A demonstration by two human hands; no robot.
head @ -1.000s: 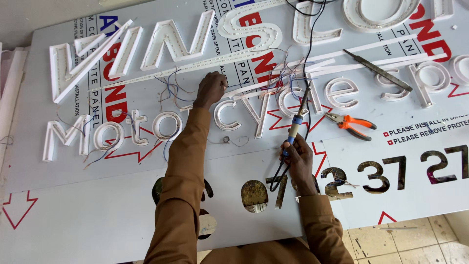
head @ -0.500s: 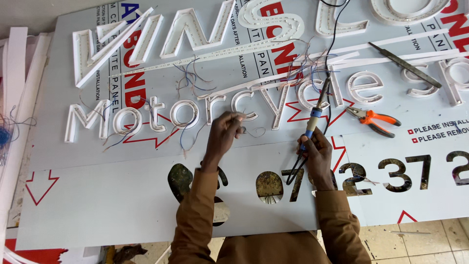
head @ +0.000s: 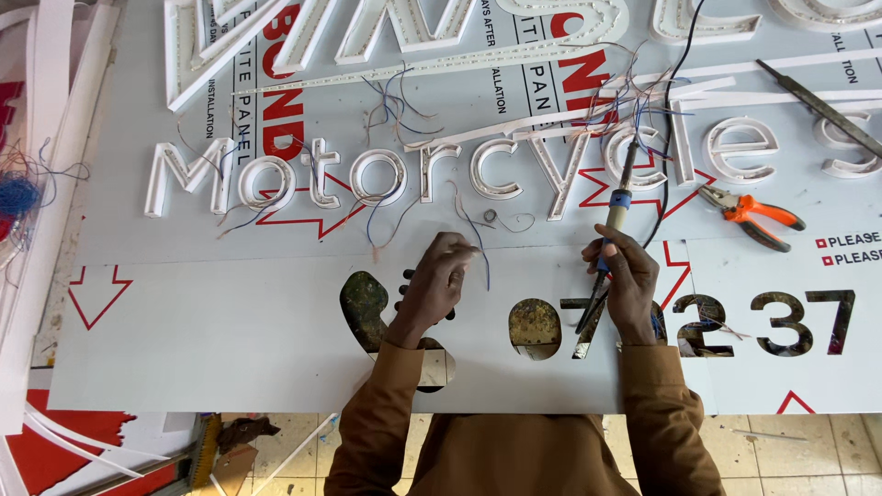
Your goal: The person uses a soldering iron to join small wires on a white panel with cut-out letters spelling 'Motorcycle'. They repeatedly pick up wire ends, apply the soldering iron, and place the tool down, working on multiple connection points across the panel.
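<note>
The wire (head: pixel 481 250), thin and bluish, is pinched in the fingertips of the left hand (head: pixel 434 287), just below the white raised letters (head: pixel 478 170) in the middle of the panel (head: pixel 230 312). It trails down and to the right from the fingers, loose at the end. The hand is curled narrow around it, knuckles up, resting over the panel beside the cut-out phone shape (head: pixel 367 308).

Over to the right hand (head: pixel 627 285): it is closed round the soldering iron (head: pixel 614 213), gripping low on the handle. The iron stands nearly upright in the view, blue band above the fist, its top up among the letters. A black cable (head: pixel 673 101) runs from there up to the top edge. The two hands are apart, with a cut-out zero (head: pixel 535 328) between them; more cut-out digits (head: pixel 781 321) run off to the right.

Further out, orange-handled pliers (head: pixel 751 216) lie on the panel to the right of the iron, not touched. A long dark flat tool (head: pixel 818 106) lies slanted near the top right corner. Loose thin wires (head: pixel 395 101) straggle among the letters. White strips (head: pixel 55 110) lie stacked along the panel's left edge, and tiled floor (head: pixel 808 450) shows below it.
</note>
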